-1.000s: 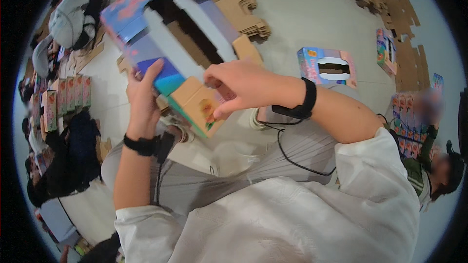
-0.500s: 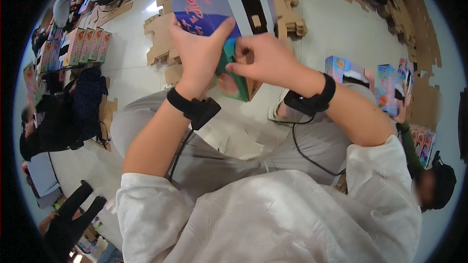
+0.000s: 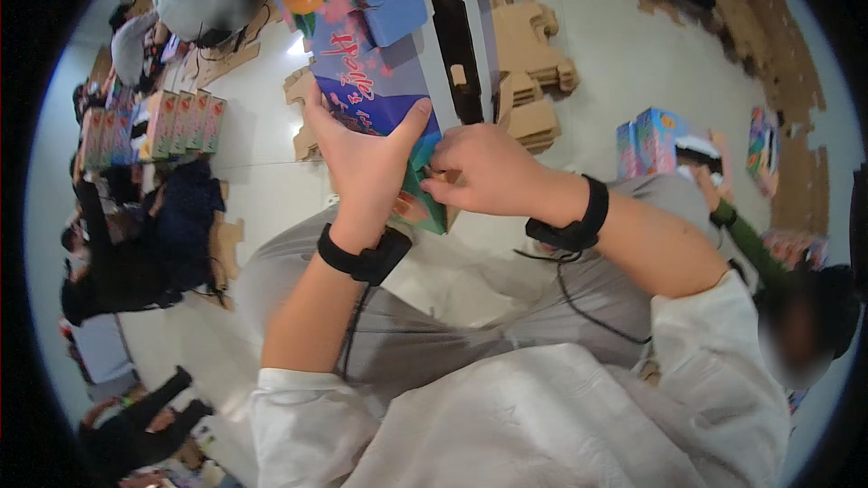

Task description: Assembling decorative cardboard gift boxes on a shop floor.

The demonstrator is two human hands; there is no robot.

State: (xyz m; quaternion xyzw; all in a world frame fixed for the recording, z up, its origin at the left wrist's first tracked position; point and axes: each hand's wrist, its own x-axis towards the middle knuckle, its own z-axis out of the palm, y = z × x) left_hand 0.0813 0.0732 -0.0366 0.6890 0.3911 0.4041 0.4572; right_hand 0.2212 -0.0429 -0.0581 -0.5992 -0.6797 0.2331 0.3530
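A printed cardboard carry box (image 3: 398,63) in blue, pink and purple, with peach and blossom pictures, lies tilted in front of me. A black handle strip (image 3: 452,36) runs along its right part. My left hand (image 3: 362,163) grips the near left side, its thumb pressed on the printed face and its fingers wrapped around the edge. At the near green end, my right hand (image 3: 493,172) has its fingers bent in a pinch on the box's edge or flap. Its fingertips hide the exact spot. Both wrists wear black straps with cables.
Flattened brown cardboard (image 3: 533,63) is stacked on the floor just beyond the box. Finished-looking boxes stand in a row (image 3: 181,126) at the left. More boxes (image 3: 674,140) are at the right, where a co-worker's green-sleeved arm (image 3: 741,230) reaches in. Other people sit around.
The box and both hands appear lower in the picture, and more of the box's far end shows. Both hands keep their hold. The co-worker's hand at right now touches a box.
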